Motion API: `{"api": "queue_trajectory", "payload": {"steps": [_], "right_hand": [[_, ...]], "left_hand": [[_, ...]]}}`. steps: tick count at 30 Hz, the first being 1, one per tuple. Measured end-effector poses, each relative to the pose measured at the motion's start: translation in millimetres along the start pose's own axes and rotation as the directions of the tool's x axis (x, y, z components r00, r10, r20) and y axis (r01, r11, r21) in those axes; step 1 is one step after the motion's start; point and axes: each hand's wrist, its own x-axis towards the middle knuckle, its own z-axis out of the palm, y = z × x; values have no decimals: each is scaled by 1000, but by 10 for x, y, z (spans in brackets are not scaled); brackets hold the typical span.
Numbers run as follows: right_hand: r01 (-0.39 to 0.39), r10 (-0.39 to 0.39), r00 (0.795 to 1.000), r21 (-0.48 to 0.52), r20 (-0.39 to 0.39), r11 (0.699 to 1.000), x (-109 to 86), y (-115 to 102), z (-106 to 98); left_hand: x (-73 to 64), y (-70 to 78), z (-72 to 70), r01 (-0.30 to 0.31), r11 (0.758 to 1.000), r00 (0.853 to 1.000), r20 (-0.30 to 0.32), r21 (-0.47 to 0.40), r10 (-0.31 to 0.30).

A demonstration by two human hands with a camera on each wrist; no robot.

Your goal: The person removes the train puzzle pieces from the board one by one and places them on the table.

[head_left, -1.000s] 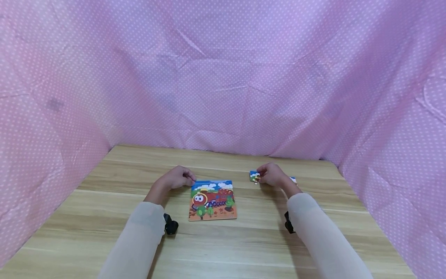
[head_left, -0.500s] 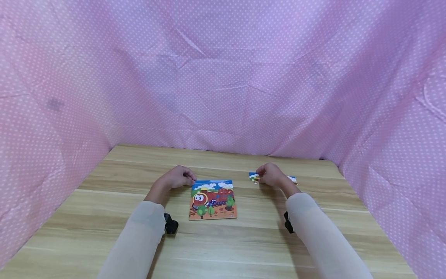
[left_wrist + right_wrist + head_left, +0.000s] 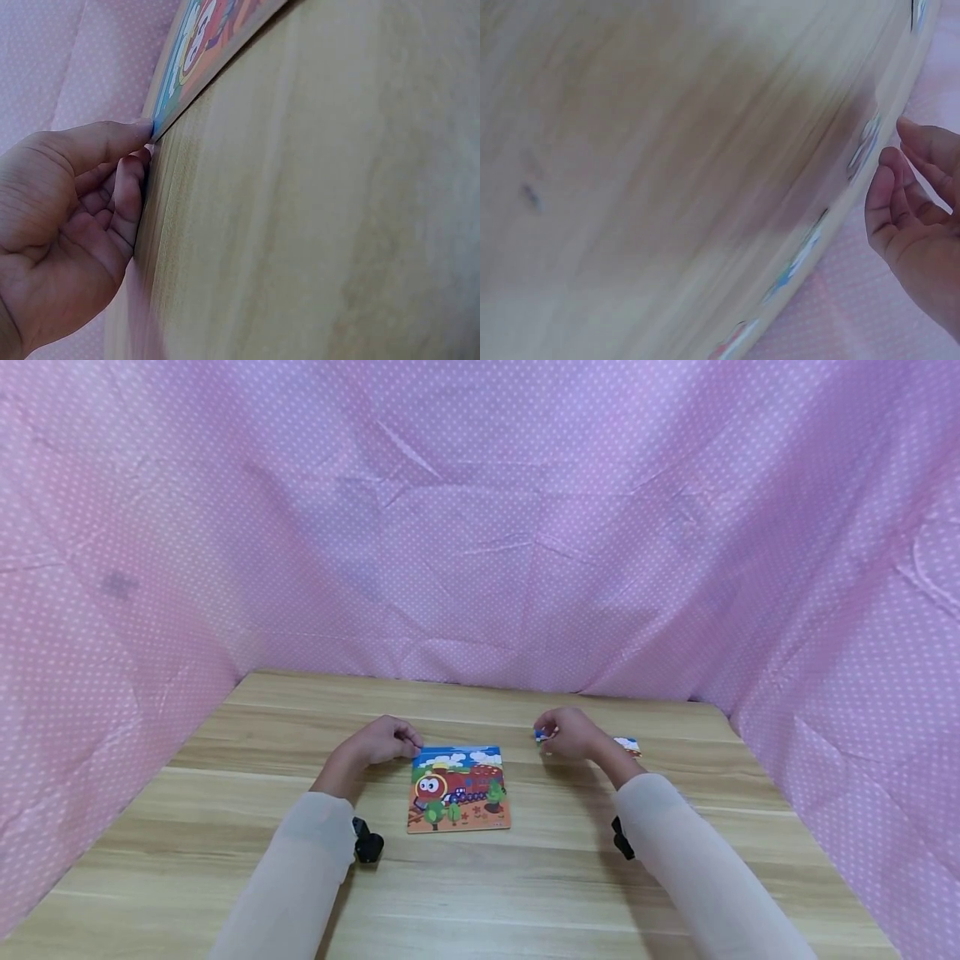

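A square train-picture puzzle board [image 3: 458, 791] lies flat on the wooden table in front of me. My left hand [image 3: 382, 741] is at its far left corner. In the left wrist view, the thumb of that left hand [image 3: 71, 217] is on top of the corner and the fingers curl in at its edge, pinching it. My right hand [image 3: 573, 733] is over a small puzzle piece [image 3: 539, 737] and partly hides it. In the right wrist view, thumb and fingers of the right hand [image 3: 919, 202] are bent with a gap between; nothing shows there. A piece [image 3: 864, 146] lies beside the fingertips.
Another puzzle piece [image 3: 628, 746] lies right of my right wrist. Further pieces [image 3: 791, 262] show along the table in the right wrist view. A pink dotted cloth [image 3: 480, 543] hangs behind and beside the wooden table [image 3: 465, 893].
My right hand has shifted a little to the left and covers more of the small puzzle piece. More of the piece on the right is visible. The left hand stays in place.
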Motion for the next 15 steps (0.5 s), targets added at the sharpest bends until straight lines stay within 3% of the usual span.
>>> {"api": "queue_trajectory", "payload": {"steps": [9, 15], "right_hand": [[93, -91, 994, -30, 52, 995, -4, -226, 113], [87, -84, 993, -26, 85, 996, -49, -342, 220]], "left_hand": [[19, -17, 0, 6, 1000, 1000, -1, -8, -6], [-2, 10, 1, 6, 1000, 1000, 3, -10, -6]]}}
